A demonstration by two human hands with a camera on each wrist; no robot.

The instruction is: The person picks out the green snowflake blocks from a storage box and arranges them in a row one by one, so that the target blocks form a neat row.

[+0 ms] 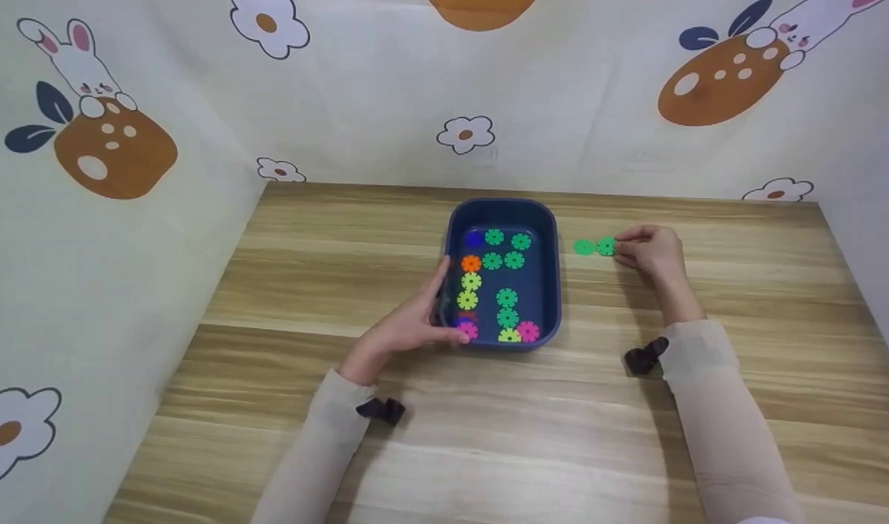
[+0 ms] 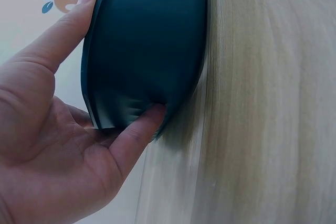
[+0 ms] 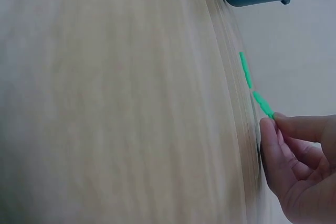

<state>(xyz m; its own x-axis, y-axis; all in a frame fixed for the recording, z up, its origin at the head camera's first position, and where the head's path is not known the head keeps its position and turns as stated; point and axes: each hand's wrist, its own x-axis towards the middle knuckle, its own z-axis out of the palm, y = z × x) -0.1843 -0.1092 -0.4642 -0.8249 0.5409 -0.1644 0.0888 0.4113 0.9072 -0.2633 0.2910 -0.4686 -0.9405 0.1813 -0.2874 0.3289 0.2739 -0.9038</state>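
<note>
A dark blue plastic bin [image 1: 553,291] stands on the table with notched snowflake discs inside. My left hand [image 1: 404,320] holds its near left corner, thumb at the front and fingers along the left side; the left wrist view shows this hand [image 2: 68,129] against the bin wall [image 2: 152,35]. To the right of the bin, my right hand [image 1: 654,255] pinches a green snowflake disc [image 1: 605,247] between thumb and fingertips. Another green disc [image 1: 583,248] lies just left of it. In the right wrist view the pinched disc [image 3: 262,104] appears edge-on and tilted, end to end with the other disc [image 3: 245,70].
Several green discs [image 1: 507,298], yellow discs [image 1: 468,300], an orange disc [image 1: 471,263], a blue disc [image 1: 474,239] and pink discs [image 1: 528,332] lie in the bin. Patterned cloth [image 1: 372,109] rises behind and left of the wooden table [image 1: 488,437].
</note>
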